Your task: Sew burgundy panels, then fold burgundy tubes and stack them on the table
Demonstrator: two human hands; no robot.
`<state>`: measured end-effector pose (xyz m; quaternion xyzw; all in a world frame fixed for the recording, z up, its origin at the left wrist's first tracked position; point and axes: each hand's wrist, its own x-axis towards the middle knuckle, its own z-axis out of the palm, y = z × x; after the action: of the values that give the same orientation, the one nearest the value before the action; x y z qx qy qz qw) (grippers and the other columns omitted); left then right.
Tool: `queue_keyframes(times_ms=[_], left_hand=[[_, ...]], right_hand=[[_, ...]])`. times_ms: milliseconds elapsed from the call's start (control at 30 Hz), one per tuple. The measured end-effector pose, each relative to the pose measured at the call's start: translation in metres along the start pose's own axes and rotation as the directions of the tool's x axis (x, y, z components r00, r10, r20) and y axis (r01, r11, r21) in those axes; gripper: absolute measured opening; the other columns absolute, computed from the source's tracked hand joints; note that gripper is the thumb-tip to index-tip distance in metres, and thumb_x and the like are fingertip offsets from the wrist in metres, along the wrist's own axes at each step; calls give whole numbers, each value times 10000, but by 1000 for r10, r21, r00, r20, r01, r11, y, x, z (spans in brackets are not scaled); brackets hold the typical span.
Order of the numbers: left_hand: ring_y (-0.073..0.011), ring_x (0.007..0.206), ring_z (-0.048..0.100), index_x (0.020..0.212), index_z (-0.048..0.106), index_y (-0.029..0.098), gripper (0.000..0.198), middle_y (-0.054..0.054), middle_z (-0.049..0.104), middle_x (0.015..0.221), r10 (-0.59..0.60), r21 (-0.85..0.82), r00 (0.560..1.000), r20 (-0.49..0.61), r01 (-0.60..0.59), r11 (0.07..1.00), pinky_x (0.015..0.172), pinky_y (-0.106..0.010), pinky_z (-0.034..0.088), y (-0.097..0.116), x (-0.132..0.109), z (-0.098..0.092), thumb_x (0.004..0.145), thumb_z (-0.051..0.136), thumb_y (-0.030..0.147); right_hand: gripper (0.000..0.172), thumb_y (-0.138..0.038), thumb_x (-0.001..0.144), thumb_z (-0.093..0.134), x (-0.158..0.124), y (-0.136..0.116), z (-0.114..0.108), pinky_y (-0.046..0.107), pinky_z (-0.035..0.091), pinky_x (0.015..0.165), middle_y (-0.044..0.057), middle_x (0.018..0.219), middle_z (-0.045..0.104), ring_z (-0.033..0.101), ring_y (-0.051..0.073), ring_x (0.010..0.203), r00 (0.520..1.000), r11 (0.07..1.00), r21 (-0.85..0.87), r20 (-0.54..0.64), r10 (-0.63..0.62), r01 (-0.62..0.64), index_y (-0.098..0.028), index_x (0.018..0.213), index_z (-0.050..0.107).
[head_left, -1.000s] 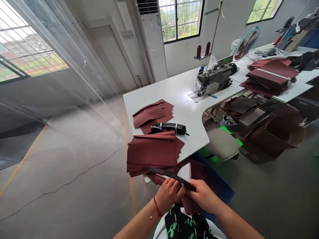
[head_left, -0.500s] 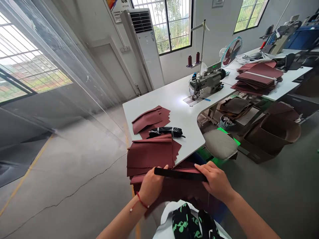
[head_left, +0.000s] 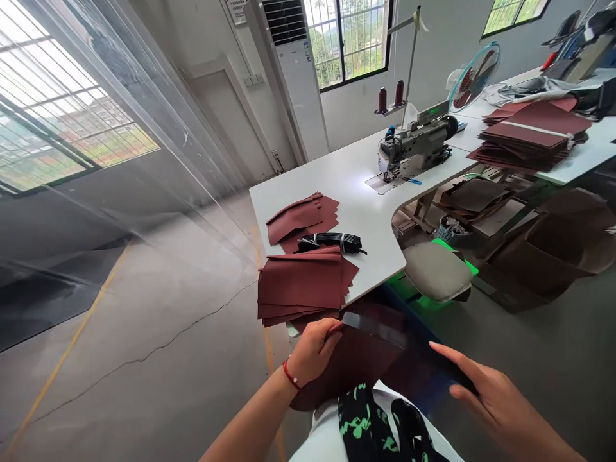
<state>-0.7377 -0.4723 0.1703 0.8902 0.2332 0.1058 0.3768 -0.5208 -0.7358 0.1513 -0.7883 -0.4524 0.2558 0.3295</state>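
My left hand (head_left: pixel 315 353) is closed on a maroon leather-like panel (head_left: pixel 359 366), gripping it near its upper left corner. A black strip (head_left: pixel 375 329) runs along the panel's top edge, shiny and partly smeared by motion. To the right, my right hand (head_left: pixel 486 391) is apart from the panel, with thumb and forefinger spread. Just beyond my left hand, a stack of maroon panels (head_left: pixel 301 282) lies on the corner of the white table (head_left: pixel 356 167). Behind that stack is a tied bundle of black strips (head_left: pixel 332 242), and then a smaller maroon pile (head_left: pixel 303 215).
A sewing machine (head_left: pixel 416 151) stands on the table, near thread spools (head_left: pixel 391 99) and a fan (head_left: pixel 474 77). More maroon panels (head_left: pixel 534 135) are stacked at right. A stool (head_left: pixel 437 271), a dark blue container (head_left: pixel 414 314) and a brown bin (head_left: pixel 553 250) stand below.
My right hand has let go of the panel's right end and moved right, its fingers now apart. My left hand still grips the panel, which has swung to hang lower right. The view has shifted.
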Motion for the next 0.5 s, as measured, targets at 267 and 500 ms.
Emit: queue_keyframes(times_ms=[267, 500], left_hand=[[-187, 837, 596, 1041, 619, 183, 232, -58, 664, 919, 47, -8, 997, -65, -47, 999, 755, -292, 444, 3, -12, 4, 933, 423, 246], [-200, 857, 598, 1114, 610, 181, 274, -73, 662, 945, 105, 73, 993, -62, -100, 992, 760, -306, 457, 4, -15, 4, 956, 422, 303]], right_hand=[[488, -536, 922, 432, -12, 4, -17, 351, 559, 827, 40, 1144, 696, 660, 284, 1026, 984, 996, 70, 169, -58, 47, -313, 1338, 551], [492, -486, 965, 386, -15, 22, -20, 334, 489, 955, 38, 1340, 578, 562, 245, 1195, 968, 996, 74, 246, -56, 39, -303, 1418, 445]])
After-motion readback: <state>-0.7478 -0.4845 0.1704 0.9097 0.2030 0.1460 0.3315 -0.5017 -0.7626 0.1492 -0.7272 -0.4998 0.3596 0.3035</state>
